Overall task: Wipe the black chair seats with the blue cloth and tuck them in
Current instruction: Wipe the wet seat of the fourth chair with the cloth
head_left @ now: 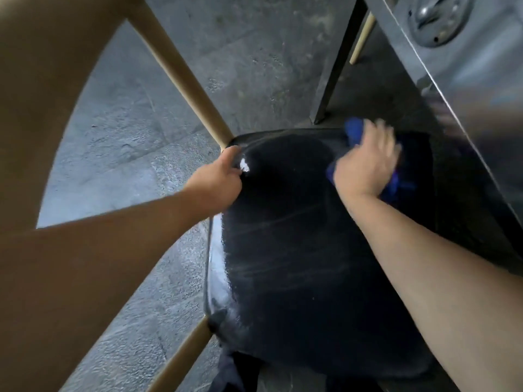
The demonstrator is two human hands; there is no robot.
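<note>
A black chair seat (297, 236) fills the middle of the view, shiny along its left edge. My left hand (220, 174) grips the seat's far left corner. My right hand (368, 162) presses the blue cloth (353, 130) onto the far right part of the seat; the hand is blurred with motion. Blue folds of the cloth show above and below the hand, the rest is hidden under it. The seat's right edge lies under the table.
The chair's tan curved backrest (51, 94) and its wooden struts (181, 72) stand at the left. A metal table top (467, 89) overhangs at the right, its dark leg (336, 69) on the grey concrete floor (240, 52). Another pale chair leg (362, 38) shows behind.
</note>
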